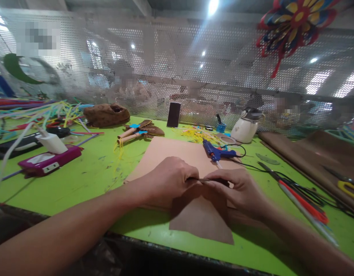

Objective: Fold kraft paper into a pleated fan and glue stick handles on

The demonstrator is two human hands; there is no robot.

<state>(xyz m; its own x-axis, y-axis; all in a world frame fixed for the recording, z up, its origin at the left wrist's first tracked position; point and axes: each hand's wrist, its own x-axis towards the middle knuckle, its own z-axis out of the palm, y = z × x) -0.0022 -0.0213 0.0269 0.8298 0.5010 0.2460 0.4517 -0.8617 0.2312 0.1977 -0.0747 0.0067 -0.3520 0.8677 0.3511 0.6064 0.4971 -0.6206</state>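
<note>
Between my two hands is a thin brown sheet, which could be cloth or paper. Its upper edge is pinched and a wide flap spreads toward the table's front edge. My left hand is closed, thumb and fingers gripping that edge from the left. Close beside it, my right hand pinches the same edge from the right. Beneath the hands lies a tan cardboard sheet. A blue glue gun rests on the cardboard just beyond my right hand, its nozzle end pointing away.
A purple power strip with a white plug stands left. Behind are brown winged figures, a brown bundle, a phone and a white kettle. Right lie a black cable, a knife, scissors and brown material.
</note>
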